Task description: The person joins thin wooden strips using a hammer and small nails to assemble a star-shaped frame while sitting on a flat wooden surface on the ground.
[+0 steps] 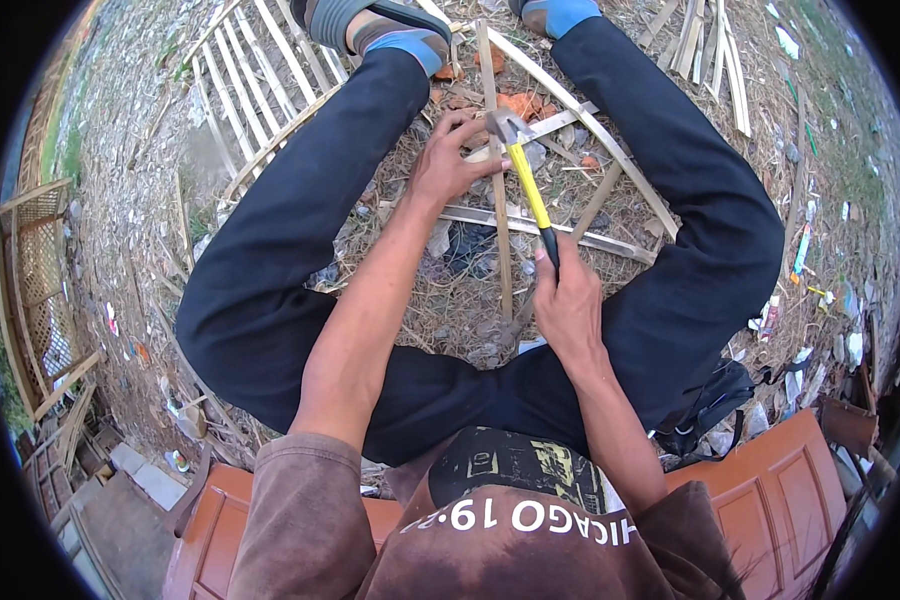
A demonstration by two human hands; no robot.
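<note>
My right fingers [578,270] wrap the yellow-handled hammer [530,187] low on its grip; left fingers [485,167] touch the wooden slat [502,240] beside the hammer's head, can't tell if pinching. Hammer's probably head-heavy; slat looks light, stiff, splittable: brace at my left fingers.

Yellow-and-black hammer [530,186] at a long wooden slat [503,250]
Held slantwise in the right hand [570,298], the hammer has its grey metal head at the upper part of the narrow, straight slat; the left hand [444,166] grips there too. Lower down, the slat crosses a paler crosswise slat [610,247].
</note>
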